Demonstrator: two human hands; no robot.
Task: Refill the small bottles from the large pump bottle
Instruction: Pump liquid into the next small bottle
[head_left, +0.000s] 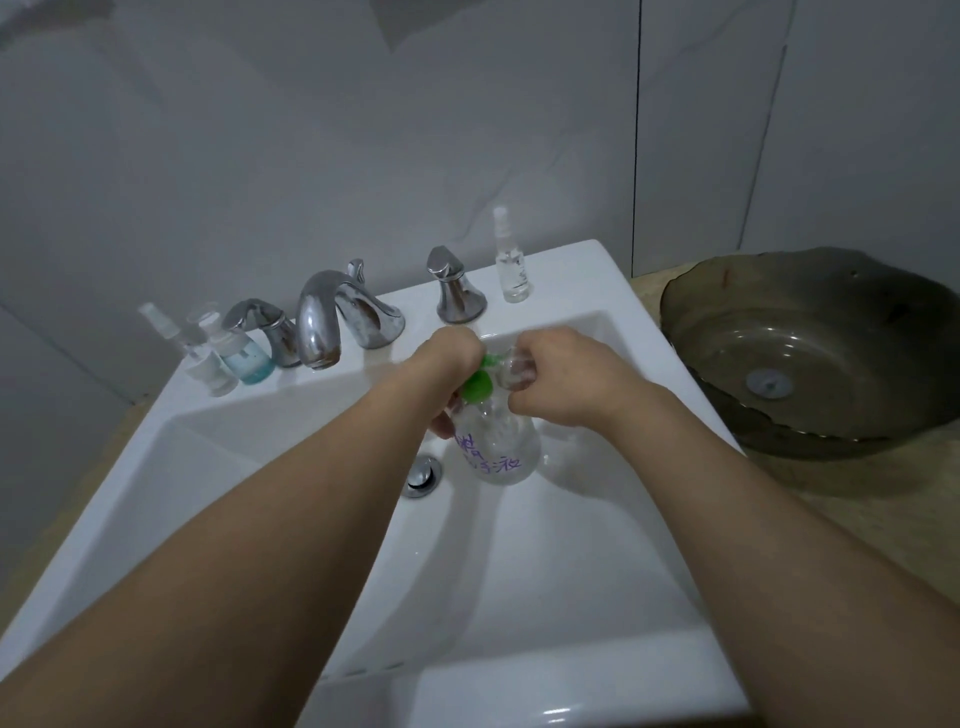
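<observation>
Basin (519, 597), white and square, filled the frame, and over it stood the large pump bottle (498, 447): clear plastic, rounded belly, purple handwriting across its front, a green pump head (478, 387) on top. The left hand (449, 364) was clenched over that green pump, fingers wrapped down around the neck. The right hand (556, 374) was grasping a small clear bottle (514, 366), held right against the pump's nozzle. Up on the rim, a slim clear spray bottle (511, 260) stood upright by the right tap, and a blue-liquid bottle (244, 353) stood among other small ones beside the left tap.
</observation>
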